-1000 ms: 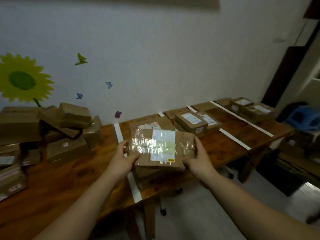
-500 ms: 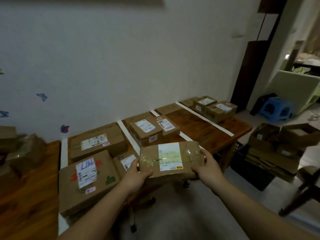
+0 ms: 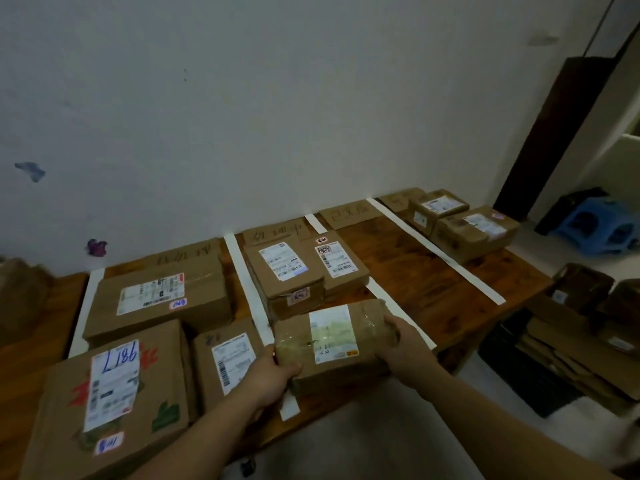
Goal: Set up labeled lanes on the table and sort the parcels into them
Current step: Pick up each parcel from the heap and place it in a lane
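Note:
I hold a taped brown parcel [image 3: 332,344] with a white label between both hands, at the front of the second lane of the wooden table [image 3: 426,271]. My left hand [image 3: 272,374] grips its left end and my right hand [image 3: 403,337] its right end. White tape strips [image 3: 247,289] split the table into lanes, each headed by a cardboard label [image 3: 273,233] by the wall. The left lane holds three parcels, one marked L186 [image 3: 110,400]. Two parcels [image 3: 304,268] lie behind the held one. The third lane is bare wood. Two more parcels [image 3: 474,230] sit in the far right lane.
A white wall with butterfly stickers runs behind the table. Right of the table, on the floor, stand a dark crate with open cardboard boxes [image 3: 581,327] and a blue plastic stool [image 3: 599,226]. More blurred boxes [image 3: 20,292] sit at the far left.
My view has swung right along the table and closer in. The parcel in my hands has travelled from the left lanes to the front of the second lane and sits lower, near the tabletop.

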A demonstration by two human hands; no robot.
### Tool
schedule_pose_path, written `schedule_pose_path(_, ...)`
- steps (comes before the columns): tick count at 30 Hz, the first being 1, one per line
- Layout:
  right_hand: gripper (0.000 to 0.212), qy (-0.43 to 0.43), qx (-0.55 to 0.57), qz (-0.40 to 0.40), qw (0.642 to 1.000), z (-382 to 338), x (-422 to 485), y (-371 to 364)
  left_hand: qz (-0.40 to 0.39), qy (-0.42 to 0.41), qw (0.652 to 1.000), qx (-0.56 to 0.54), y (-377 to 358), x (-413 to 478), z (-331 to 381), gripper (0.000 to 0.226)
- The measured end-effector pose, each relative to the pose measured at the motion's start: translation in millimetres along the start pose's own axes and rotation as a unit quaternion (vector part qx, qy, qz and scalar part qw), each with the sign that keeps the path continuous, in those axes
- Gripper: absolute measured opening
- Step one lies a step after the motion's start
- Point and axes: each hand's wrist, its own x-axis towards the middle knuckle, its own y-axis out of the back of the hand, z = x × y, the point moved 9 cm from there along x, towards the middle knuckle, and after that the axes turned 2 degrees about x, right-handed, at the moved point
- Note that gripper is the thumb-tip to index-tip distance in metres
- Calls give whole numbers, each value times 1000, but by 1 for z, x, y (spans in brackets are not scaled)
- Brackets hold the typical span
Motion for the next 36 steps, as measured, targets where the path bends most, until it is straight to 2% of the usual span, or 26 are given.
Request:
schedule_pose_path(3, 16, 32, 3, -43, 999, 3, 33, -11, 6, 27, 1000, -7, -4, 22, -5, 48)
schedule_pose_path(4, 17, 36, 9, -49, 998, 6, 41, -14, 11, 36, 999, -9, -5, 28, -8, 47)
schedule_pose_path(7, 50, 11, 16, -49, 999, 24, 64, -20, 31, 58, 998, -18, -6, 44, -13, 51)
schedule_pose_path(10, 89, -28, 4, -104, 994, 45, 87, -28, 46, 77, 995, -53, -11, 61, -12, 61)
schedule_pose_path(13, 104, -37, -59, -179, 981, 67, 101, -38, 56, 87, 993, -49, -22, 72, -10, 62)
schedule_pose_path(16, 99, -3, -113, -212, 971, 78, 111, -43, 120, 76, 990, -6, -20, 78, -7, 62)
schedule_pose_path(18, 85, 64, -143, -198, 968, 72, 118, -36, 200, 83, 975, -42, -19, 72, -11, 66)
schedule_pose_path(20, 74, 155, -155, -228, 949, 58, 119, -37, 254, 108, 952, -131, -31, 60, -24, 76)
schedule_pose_path(22, 70, 172, -136, -282, 934, 51, 115, -45, 212, 132, 937, -243, -62, 55, -31, 78)
schedule_pose_path(24, 62, 144, -152, -303, 930, 53, 113, -51, 191, 140, 932, -273, -77, 54, -31, 82)
schedule_pose_path(26, 51, 136, -152, -355, 912, 55, 98, -58, 221, 128, 932, -255, -72, 54, -29, 80)
schedule_pose_path(29, 77, 151, -125, -413, 889, 55, 64, -64, 235, 99, 940, -225, -65, 48, -23, 69)
schedule_pose_path(31, 89, 158, -157, -405, 887, 56, 50, -69, 209, 70, 966, -132, -66, 43, -13, 58)
schedule_pose_path(33, 89, 160, -174, -379, 895, 52, 43, -73, 166, 33, 985, -32, -74, 37, -2, 57)
schedule_pose_path(36, 88, 164, -158, -367, 902, 40, 37, -80, 150, -10, 988, 39, -72, 31, 2, 64)
